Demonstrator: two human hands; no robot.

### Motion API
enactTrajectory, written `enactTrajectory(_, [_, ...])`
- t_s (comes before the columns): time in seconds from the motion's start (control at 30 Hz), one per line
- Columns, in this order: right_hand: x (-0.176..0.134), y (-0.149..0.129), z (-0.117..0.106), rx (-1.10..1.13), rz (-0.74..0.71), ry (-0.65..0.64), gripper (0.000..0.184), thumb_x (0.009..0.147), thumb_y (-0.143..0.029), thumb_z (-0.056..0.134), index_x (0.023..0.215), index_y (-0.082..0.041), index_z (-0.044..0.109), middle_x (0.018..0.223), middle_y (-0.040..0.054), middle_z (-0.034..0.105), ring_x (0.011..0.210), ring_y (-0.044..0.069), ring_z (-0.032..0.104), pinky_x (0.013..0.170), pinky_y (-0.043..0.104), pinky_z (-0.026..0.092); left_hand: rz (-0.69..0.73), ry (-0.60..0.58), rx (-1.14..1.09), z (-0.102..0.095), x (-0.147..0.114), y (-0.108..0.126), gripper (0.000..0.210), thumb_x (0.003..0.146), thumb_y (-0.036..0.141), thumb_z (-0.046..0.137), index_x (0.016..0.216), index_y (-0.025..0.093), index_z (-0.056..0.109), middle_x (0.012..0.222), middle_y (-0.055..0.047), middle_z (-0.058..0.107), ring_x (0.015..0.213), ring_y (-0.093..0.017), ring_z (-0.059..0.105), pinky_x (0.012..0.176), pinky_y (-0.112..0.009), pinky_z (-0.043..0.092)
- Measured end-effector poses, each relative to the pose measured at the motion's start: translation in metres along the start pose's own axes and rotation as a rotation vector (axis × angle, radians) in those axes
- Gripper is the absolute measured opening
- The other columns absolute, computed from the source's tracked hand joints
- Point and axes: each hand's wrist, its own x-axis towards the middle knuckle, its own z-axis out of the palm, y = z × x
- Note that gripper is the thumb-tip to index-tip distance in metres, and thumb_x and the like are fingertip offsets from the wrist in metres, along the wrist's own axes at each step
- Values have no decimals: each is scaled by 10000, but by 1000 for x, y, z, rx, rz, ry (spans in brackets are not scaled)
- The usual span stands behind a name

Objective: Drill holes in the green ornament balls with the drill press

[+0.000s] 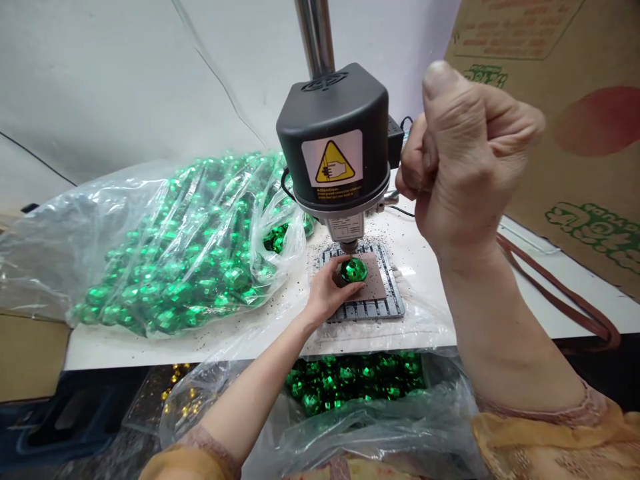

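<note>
My left hand (327,290) has its thumb and fingers closed round a shiny green faceted ball (354,269). The ball rests on a brown square board (376,283) on the slotted grey base plate (395,307) of a small drill press (333,133). Directly over the ball is the chuck (349,247); whether a bit touches the ball is too small to tell. Beside the press head, on its right, my right hand (465,147) is raised in a closed fist. Whatever is inside that fist is hidden. A short metal fitting (390,199) sticks out from the press below it.
A clear plastic bag (195,247) full of green faceted balls lies on the white table (125,350) at left. Below the table edge, another bag (350,383) holds more green balls. Dark shavings surround the base. A cardboard box (560,140) stands at right, near a brown strap (560,293).
</note>
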Motion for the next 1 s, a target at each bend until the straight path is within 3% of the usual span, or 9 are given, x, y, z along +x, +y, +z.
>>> enactTrajectory(0.1, [1, 0, -1, 36, 5, -5, 620, 733, -577, 715, 461, -226, 283, 378, -57, 219, 336, 78, 273, 348, 321, 174, 122, 74, 107, 1, -3, -1, 554, 713, 403, 874, 1206, 241, 680, 1149, -100, 650, 1075, -276, 629, 900, -417, 544])
enactTrajectory(0.17, [1, -1, -1, 65, 17, -25, 585, 775, -492, 722, 461, -222, 309, 382, -58, 223, 330, 84, 285, 337, 321, 177, 161, 66, 94, 3, -3, -3, 546, 742, 397, 856, 1226, 238, 658, 1209, -111, 642, 1148, -285, 608, 958, -435, 529])
enactTrajectory(0.33, [-12, -7, -5, 97, -34, -24, 495, 884, -248, 634, 475, -204, 359, 405, -50, 311, 355, 75, 283, 373, 310, 190, 175, 66, 65, 5, -3, -6, 534, 759, 370, 850, 1233, 244, 637, 1213, -108, 649, 1162, -287, 607, 986, -440, 518])
enactTrajectory(0.57, [-45, -4, -16, -31, -53, 67, 575, 876, -337, 642, 461, -198, 269, 399, -43, 272, 370, 85, 273, 437, 349, 187, 172, 70, 57, 7, -4, -8, 534, 752, 357, 853, 1223, 238, 633, 1221, -107, 645, 1169, -287, 592, 992, -444, 497])
enactTrajectory(0.7, [-53, 1, -18, 25, -109, 72, 594, 888, -310, 620, 471, -183, 216, 401, -40, 254, 371, 71, 227, 436, 341, 142, 175, 54, 56, 6, -4, -7, 532, 758, 343, 849, 1229, 241, 622, 1233, -100, 645, 1188, -283, 578, 1002, -438, 483])
enactTrajectory(1.0, [-62, 6, -23, -13, -137, 70, 548, 877, -223, 588, 496, -181, 196, 440, -49, 288, 405, 43, 236, 436, 305, 175, 181, 52, 64, 7, -5, -9, 523, 777, 333, 840, 1234, 236, 606, 1241, -100, 641, 1194, -286, 570, 1012, -438, 475])
